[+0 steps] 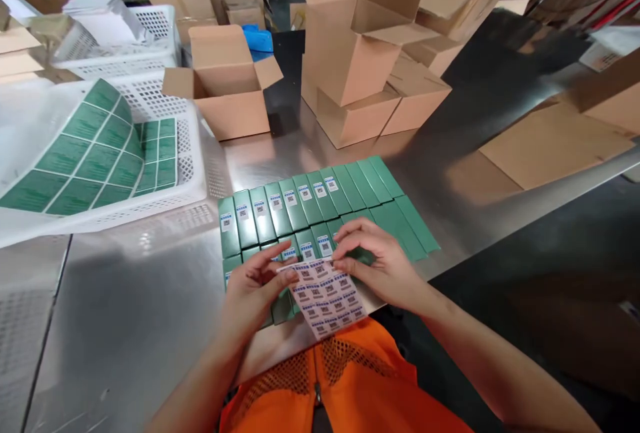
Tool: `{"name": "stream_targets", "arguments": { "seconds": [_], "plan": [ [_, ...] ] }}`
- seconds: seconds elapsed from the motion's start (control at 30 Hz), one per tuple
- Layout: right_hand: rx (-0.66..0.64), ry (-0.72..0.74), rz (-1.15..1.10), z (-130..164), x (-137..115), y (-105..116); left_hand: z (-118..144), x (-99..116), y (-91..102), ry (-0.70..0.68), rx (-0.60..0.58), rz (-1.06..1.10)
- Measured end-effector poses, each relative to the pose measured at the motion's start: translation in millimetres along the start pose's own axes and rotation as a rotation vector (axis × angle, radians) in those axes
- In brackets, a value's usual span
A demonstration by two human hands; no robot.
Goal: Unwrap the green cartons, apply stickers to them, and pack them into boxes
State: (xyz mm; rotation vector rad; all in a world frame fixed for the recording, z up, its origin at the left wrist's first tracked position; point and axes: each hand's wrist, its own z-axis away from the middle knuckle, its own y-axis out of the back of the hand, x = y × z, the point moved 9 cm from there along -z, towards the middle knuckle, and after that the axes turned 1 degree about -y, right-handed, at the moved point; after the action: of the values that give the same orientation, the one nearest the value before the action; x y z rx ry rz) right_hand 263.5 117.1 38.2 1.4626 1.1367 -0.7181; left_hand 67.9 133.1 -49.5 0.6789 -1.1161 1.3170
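Note:
Several slim green boxes (320,203) lie side by side in two rows on a steel table (140,313); many carry a small white code sticker on one end. My left hand (253,289) grips the left edge of a sheet of code stickers (327,296) held over the near row. My right hand (380,263) rests on the sheet's top right, fingertips pinched at a sticker beside the green boxes.
A white plastic basket (193,173) with more green boxes sits at the left, another basket (160,39) behind it. An open cardboard carton (227,86) and stacked cartons (365,66) stand at the back. Flat cardboard (555,143) lies at the right. The table edge runs diagonally beside my right arm.

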Motion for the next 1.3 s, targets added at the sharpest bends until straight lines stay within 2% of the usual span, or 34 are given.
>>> {"name": "stream_targets", "arguments": {
  "seconds": [0.13, 0.23, 0.3, 0.37, 0.4, 0.47, 0.6, 0.8, 0.9, 1.07, 1.1, 1.17, 1.23, 1.3],
  "plan": [
    [-0.043, 0.129, -0.063, -21, -15, -1, -3, 2, -4.8, 0.011, -0.050, 0.090],
    [-0.007, 0.092, -0.213, -45, -6, 12, -8, 6, 1.1, -0.043, -0.005, 0.113],
    [0.109, -0.057, -0.255, -65, 19, 34, -9, 7, 3.1, -0.069, 0.002, 0.101],
    [0.189, -0.296, -0.184, -83, 55, 55, -9, 6, 2.9, -0.082, -0.012, 0.071],
    [0.188, -0.414, -0.133, -90, 73, 62, -9, 6, 2.6, -0.085, -0.018, 0.050],
    [0.145, -0.563, -0.067, -101, 99, 72, -7, 4, 1.9, -0.081, -0.030, 0.004],
    [0.094, -0.663, 0.002, -109, 123, 76, -6, 1, -0.1, -0.060, -0.057, -0.066],
    [0.110, -0.709, 0.154, -107, 132, 73, -7, -1, -1.6, -0.060, -0.066, -0.080],
    [0.124, -0.708, 0.285, -112, 132, 79, -7, -2, -1.6, -0.066, -0.060, -0.078],
    [0.242, -0.617, 0.530, -110, 108, 97, -6, -2, -1.7, -0.080, -0.057, -0.086],
    [0.235, -0.584, 0.531, -105, 100, 93, -6, -3, -1.8, -0.080, -0.058, -0.090],
    [0.112, -0.516, 0.442, -88, 87, 67, -6, -4, -1.8, -0.094, -0.058, -0.087],
    [-0.144, -0.445, 0.249, -66, 72, 22, -5, -3, -2.1, -0.113, -0.062, -0.074],
    [-0.310, -0.390, 0.134, -44, 54, -12, -4, -3, -2.2, -0.122, -0.063, -0.060]
  ]
}}
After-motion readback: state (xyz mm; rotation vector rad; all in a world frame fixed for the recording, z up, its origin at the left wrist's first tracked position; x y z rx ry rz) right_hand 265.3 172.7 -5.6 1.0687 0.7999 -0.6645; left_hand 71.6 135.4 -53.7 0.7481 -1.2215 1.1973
